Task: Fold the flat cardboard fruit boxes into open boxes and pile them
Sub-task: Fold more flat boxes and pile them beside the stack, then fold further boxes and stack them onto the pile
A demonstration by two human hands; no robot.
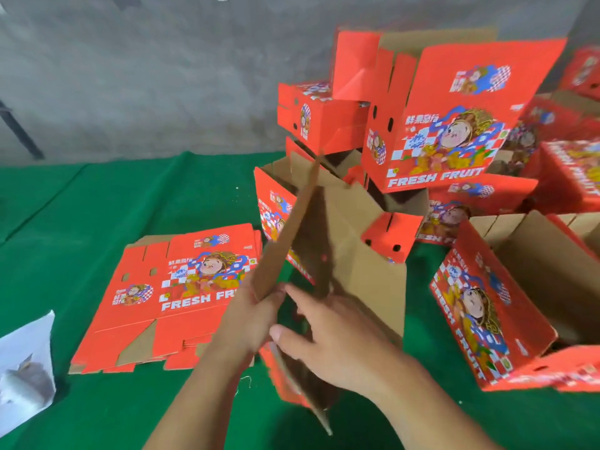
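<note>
A half-folded red fruit box stands in the middle, brown inside facing me. My left hand grips the lower end of its long brown flap, which rises tilted toward the far right. My right hand lies with straight fingers against the box's inner panels, just right of the left hand. A stack of flat red boxes printed FRESH FRUIT lies to the left on the green cloth. Folded boxes are piled behind and to the right.
An open folded box lies on its side at the right. White paper with a grey picture lies at the lower left. A green cloth covers the surface; a grey wall stands behind.
</note>
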